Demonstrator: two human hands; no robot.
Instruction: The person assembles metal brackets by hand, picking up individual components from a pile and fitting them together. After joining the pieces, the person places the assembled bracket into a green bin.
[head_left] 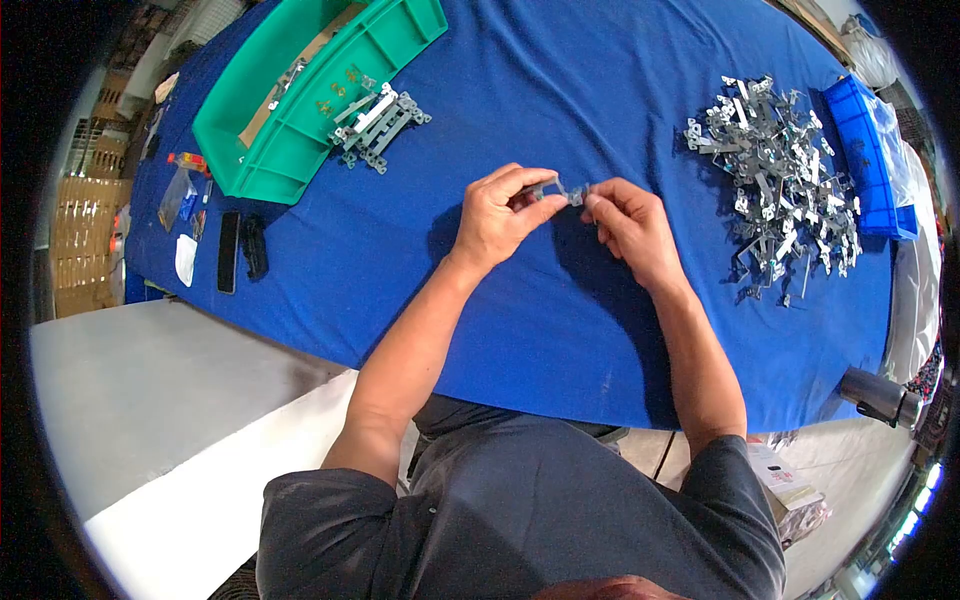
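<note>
Above the blue cloth, near the middle of the head view, my left hand (497,215) grips a small metal bracket (573,196) between thumb and fingers. My right hand (630,225) pinches at the right end of the same bracket, its fingers closed. The two hands are close together, with the bracket bridging the gap between them. Parts of the bracket are hidden by the fingertips. A large loose heap of metal brackets (780,190) lies to the right of my hands. A smaller group of metal parts (382,122) sits at the upper left, beside the green bin.
A green bin (285,158) stands at the upper left of the blue cloth (520,330). A phone (229,252) and a black object (255,247) lie at the left. A blue tray (866,160) is at the right, with a dark cylindrical object (880,397) near the lower-right edge.
</note>
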